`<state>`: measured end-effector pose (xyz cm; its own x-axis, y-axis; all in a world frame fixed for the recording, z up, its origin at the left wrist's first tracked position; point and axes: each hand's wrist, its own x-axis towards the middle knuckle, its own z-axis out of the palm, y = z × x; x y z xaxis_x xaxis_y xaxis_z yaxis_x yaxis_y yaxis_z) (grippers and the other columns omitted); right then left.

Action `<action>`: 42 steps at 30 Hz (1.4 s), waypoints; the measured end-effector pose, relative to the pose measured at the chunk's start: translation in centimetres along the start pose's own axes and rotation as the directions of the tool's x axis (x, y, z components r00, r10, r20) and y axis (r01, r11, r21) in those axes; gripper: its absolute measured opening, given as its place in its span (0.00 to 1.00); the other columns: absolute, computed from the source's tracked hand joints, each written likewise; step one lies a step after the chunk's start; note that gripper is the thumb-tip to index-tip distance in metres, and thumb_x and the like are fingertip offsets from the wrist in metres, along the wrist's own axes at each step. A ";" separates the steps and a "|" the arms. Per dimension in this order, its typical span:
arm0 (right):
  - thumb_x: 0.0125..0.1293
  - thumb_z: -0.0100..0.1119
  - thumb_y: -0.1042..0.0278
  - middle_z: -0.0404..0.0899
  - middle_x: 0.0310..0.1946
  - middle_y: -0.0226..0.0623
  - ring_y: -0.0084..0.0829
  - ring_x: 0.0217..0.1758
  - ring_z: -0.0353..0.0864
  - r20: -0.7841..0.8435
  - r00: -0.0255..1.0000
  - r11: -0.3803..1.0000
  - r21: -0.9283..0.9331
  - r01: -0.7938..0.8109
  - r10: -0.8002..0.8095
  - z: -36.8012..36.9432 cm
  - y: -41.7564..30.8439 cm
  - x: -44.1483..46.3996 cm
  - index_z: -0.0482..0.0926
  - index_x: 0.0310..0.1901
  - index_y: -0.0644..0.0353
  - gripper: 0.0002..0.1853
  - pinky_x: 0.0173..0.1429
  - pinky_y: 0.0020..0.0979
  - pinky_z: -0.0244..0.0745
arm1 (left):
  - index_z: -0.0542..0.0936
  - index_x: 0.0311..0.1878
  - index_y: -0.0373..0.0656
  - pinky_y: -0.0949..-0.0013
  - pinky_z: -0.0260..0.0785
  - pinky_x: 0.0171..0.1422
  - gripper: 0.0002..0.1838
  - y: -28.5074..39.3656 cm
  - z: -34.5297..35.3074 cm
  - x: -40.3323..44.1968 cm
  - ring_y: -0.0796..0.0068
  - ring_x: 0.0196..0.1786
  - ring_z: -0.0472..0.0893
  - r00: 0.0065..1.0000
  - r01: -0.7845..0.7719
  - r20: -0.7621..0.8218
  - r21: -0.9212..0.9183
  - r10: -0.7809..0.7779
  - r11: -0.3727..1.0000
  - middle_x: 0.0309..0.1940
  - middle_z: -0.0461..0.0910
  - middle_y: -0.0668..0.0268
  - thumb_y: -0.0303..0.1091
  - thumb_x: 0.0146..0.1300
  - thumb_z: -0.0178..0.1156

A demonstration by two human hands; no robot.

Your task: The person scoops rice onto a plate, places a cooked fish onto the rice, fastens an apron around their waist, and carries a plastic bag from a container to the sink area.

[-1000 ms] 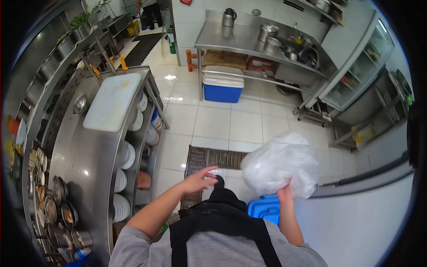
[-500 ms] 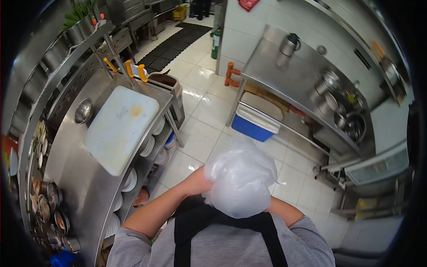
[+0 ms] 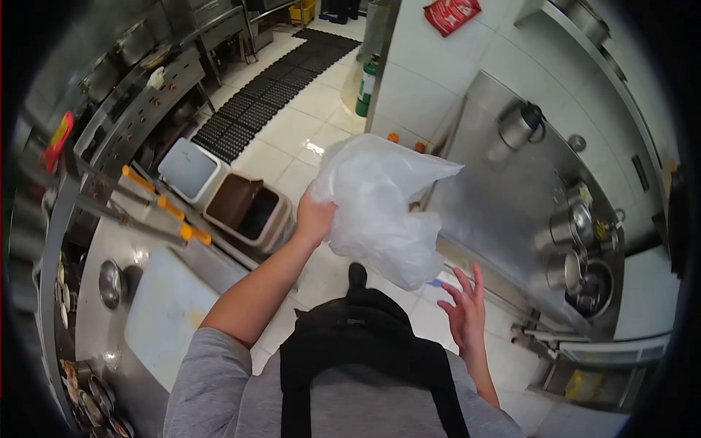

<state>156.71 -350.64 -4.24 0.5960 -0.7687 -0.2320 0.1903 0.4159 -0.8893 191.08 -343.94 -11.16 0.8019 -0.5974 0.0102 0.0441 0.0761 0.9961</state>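
Observation:
A bulky, translucent white plastic bag (image 3: 383, 204) hangs in front of me at chest height, its loose folds sticking out to the right. My left hand (image 3: 316, 217) grips its left side; some of the fingers are hidden behind the plastic. What the bag contains, if anything, cannot be made out. Just off the bag's lower right corner, my right hand (image 3: 464, 308) is open, fingers apart, holding nothing. Under the bag, one dark shoe (image 3: 357, 276) shows on the tiled floor.
On the left, a steel counter (image 3: 95, 321) carries a white cutting board (image 3: 164, 306) and a metal bowl (image 3: 112, 284). Ahead stand a brown bin (image 3: 274, 232) and a grey-lidded bin (image 3: 188, 169). A steel table (image 3: 475, 197) with a jug (image 3: 521, 125) and pots (image 3: 571, 223) is at right.
My right hand has come off the bag and opened. The left hand has carried the bag forward and slightly left. My view has moved toward the bins.

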 end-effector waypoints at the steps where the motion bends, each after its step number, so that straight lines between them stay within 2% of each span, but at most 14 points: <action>1: 0.64 0.53 0.73 0.51 0.70 0.43 0.39 0.62 0.68 0.014 1.000 1.000 0.002 0.006 -0.006 0.6 -0.6 2.4 0.40 0.73 0.45 0.41 0.52 0.35 0.76 | 0.76 0.50 0.36 0.65 0.71 0.52 0.18 0.0 0.0 2.7 0.63 0.46 0.80 1.000 -0.009 -0.016 0.007 0.009 1.000 0.43 0.81 0.58 0.22 0.53 0.58; 5: 0.62 0.52 0.78 0.45 0.72 0.45 0.42 0.65 0.66 0.141 0.986 0.980 -0.190 -0.056 0.084 6.5 -1.6 15.9 0.36 0.74 0.44 0.45 0.54 0.37 0.76 | 0.77 0.47 0.39 0.65 0.70 0.53 0.18 0.5 0.9 11.7 0.55 0.47 0.79 0.962 -0.166 -0.142 0.366 0.232 0.915 0.41 0.79 0.55 0.22 0.49 0.61; 8: 0.59 0.55 0.75 0.53 0.70 0.44 0.41 0.63 0.68 0.308 0.949 0.872 -0.440 0.212 -0.075 13.0 -3.1 27.9 0.45 0.72 0.56 0.41 0.60 0.38 0.71 | 0.77 0.46 0.40 0.64 0.70 0.53 0.19 1.9 1.0 15.9 0.55 0.48 0.78 0.962 -0.241 -0.013 0.424 0.272 0.873 0.42 0.78 0.55 0.22 0.48 0.62; 10: 0.58 0.60 0.70 0.68 0.60 0.44 0.39 0.61 0.70 0.621 0.777 0.612 -0.654 0.445 0.099 15.6 -3.8 35.7 0.63 0.63 0.63 0.31 0.63 0.36 0.65 | 0.78 0.46 0.40 0.64 0.69 0.54 0.19 3.9 0.2 18.6 0.56 0.48 0.78 0.963 -0.268 0.090 0.430 0.254 0.862 0.43 0.78 0.56 0.23 0.47 0.63; 17: 0.53 0.66 0.62 0.77 0.49 0.41 0.35 0.53 0.75 0.806 0.305 0.602 -0.585 0.543 0.508 32.2 -1.4 52.6 0.74 0.52 0.60 0.24 0.57 0.33 0.69 | 0.79 0.47 0.42 0.63 0.69 0.55 0.19 8.1 -5.8 29.7 0.59 0.49 0.79 0.927 -0.256 0.366 0.450 0.084 0.856 0.43 0.79 0.57 0.28 0.48 0.65; 19: 0.53 0.66 0.62 0.76 0.50 0.41 0.35 0.53 0.75 0.860 0.304 0.673 -0.510 0.535 0.410 35.1 -0.7 57.6 0.74 0.53 0.60 0.25 0.58 0.34 0.69 | 0.79 0.48 0.41 0.63 0.68 0.58 0.19 7.8 -7.2 35.3 0.60 0.52 0.78 0.930 -0.008 0.346 0.357 -0.124 0.934 0.45 0.80 0.56 0.27 0.49 0.63; 24: 0.53 0.67 0.62 0.75 0.52 0.41 0.36 0.56 0.74 0.888 0.368 0.644 -0.455 0.615 0.276 37.1 -1.0 73.4 0.74 0.54 0.59 0.26 0.61 0.35 0.67 | 0.71 0.58 0.40 0.64 0.65 0.62 0.26 8.9 -7.2 53.9 0.56 0.57 0.74 0.841 -0.171 0.540 0.209 0.033 0.963 0.54 0.73 0.52 0.25 0.52 0.58; 27: 0.54 0.67 0.62 0.74 0.55 0.41 0.36 0.58 0.73 0.827 0.562 0.643 -0.441 0.626 0.020 36.7 -0.8 81.8 0.73 0.56 0.59 0.27 0.63 0.36 0.65 | 0.61 0.66 0.44 0.63 0.66 0.61 0.34 9.8 -4.9 64.1 0.52 0.55 0.74 0.761 -0.190 0.644 0.096 0.084 0.977 0.62 0.63 0.51 0.25 0.54 0.58; 29: 0.55 0.66 0.63 0.74 0.56 0.41 0.36 0.60 0.72 0.653 0.730 0.664 -0.455 0.593 -0.204 37.7 -2.2 86.5 0.71 0.57 0.60 0.28 0.64 0.36 0.65 | 0.56 0.69 0.44 0.64 0.63 0.63 0.39 10.0 -3.3 70.5 0.61 0.57 0.72 0.754 -0.319 0.654 0.274 0.068 0.907 0.62 0.62 0.52 0.27 0.53 0.61; 33: 0.55 0.66 0.63 0.74 0.55 0.42 0.34 0.59 0.72 0.400 0.901 0.825 -0.443 0.351 -0.168 39.1 -1.7 100.0 0.70 0.57 0.63 0.28 0.64 0.36 0.65 | 0.59 0.69 0.48 0.62 0.64 0.62 0.39 11.1 -1.8 83.4 0.57 0.57 0.70 0.763 -0.378 0.638 0.571 -0.105 0.729 0.58 0.64 0.53 0.29 0.53 0.64; 35: 0.55 0.66 0.64 0.73 0.56 0.42 0.33 0.59 0.72 0.499 0.863 0.787 -0.502 0.359 -0.076 40.8 -2.6 106.8 0.70 0.58 0.63 0.29 0.64 0.37 0.65 | 0.63 0.67 0.51 0.61 0.63 0.63 0.37 8.9 -3.7 90.3 0.55 0.56 0.70 0.830 -0.548 0.497 0.638 0.254 0.541 0.57 0.65 0.53 0.30 0.52 0.65; 37: 0.56 0.66 0.65 0.73 0.56 0.41 0.32 0.59 0.71 0.609 0.792 0.744 -0.545 0.386 0.034 44.0 -4.4 113.7 0.69 0.59 0.63 0.30 0.64 0.37 0.65 | 0.65 0.66 0.50 0.61 0.63 0.63 0.35 7.3 -6.4 96.7 0.57 0.54 0.72 0.887 -0.439 0.264 0.738 0.379 0.512 0.56 0.67 0.54 0.32 0.52 0.65; 39: 0.56 0.66 0.67 0.72 0.58 0.41 0.32 0.60 0.70 0.830 0.520 0.835 -0.423 0.352 0.202 48.0 -5.8 118.4 0.68 0.62 0.62 0.31 0.65 0.37 0.65 | 0.65 0.67 0.46 0.61 0.56 0.70 0.34 5.4 -9.7 101.6 0.55 0.65 0.64 0.964 -0.231 0.105 0.782 0.243 0.579 0.62 0.64 0.51 0.39 0.56 0.64; 42: 0.55 0.66 0.69 0.71 0.59 0.42 0.32 0.62 0.69 0.921 0.353 0.895 -0.292 0.337 0.167 54.8 -4.4 126.4 0.67 0.62 0.63 0.32 0.66 0.37 0.64 | 0.61 0.68 0.40 0.58 0.52 0.72 0.33 -1.4 -15.9 106.4 0.56 0.69 0.60 0.963 0.181 0.149 0.252 -0.223 0.951 0.68 0.58 0.53 0.50 0.66 0.51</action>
<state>273.96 -422.97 -8.07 0.9603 0.2455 0.1327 0.1440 -0.0287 -0.9892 285.87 -394.89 -12.86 0.6738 -0.7116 -0.1992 0.0371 -0.2366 0.9709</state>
